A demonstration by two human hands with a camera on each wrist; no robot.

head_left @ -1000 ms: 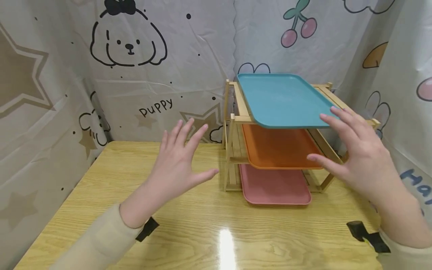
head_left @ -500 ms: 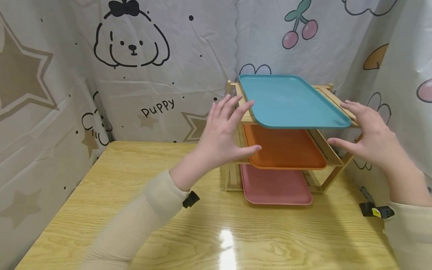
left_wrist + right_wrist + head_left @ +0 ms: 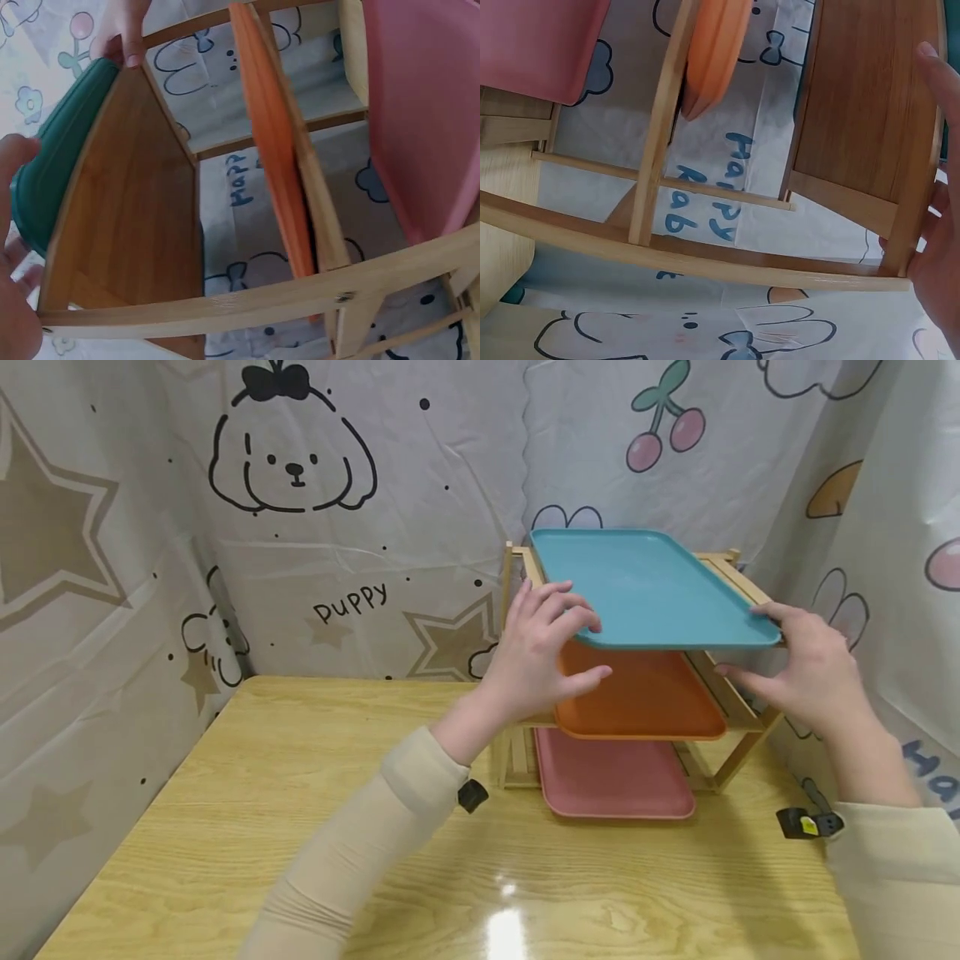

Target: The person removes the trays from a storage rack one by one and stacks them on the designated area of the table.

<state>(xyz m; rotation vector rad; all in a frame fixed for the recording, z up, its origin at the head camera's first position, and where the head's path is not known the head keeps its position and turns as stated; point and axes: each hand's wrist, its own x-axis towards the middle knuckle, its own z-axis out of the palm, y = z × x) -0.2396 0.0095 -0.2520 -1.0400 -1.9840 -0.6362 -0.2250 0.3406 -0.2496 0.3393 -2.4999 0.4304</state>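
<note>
A blue tray [image 3: 652, 589] lies on the top tier of a wooden rack [image 3: 742, 752], its front edge jutting forward. My left hand [image 3: 536, 652] is at the tray's front left corner, with bent fingers over the rim and thumb lower, apart from it. At the front right corner, my right hand [image 3: 810, 668] has its fingertips at the rim and its thumb below. In the left wrist view, the tray's edge [image 3: 56, 161] passes beside my left fingers. An orange tray [image 3: 637, 697] lies on the middle tier and a pink tray [image 3: 615, 777] on the bottom.
The rack stands at the right rear of a wooden table [image 3: 322, 752]. Close behind it hangs a printed cloth [image 3: 450, 460], with further cloth along the left and right sides. Wooden shelf boards [image 3: 127, 195] and side rails frame the tiers.
My left hand has moved right and forward to the blue tray's left corner. The right hand has first shifted right, then closed in on the right corner. The trays stay in place.
</note>
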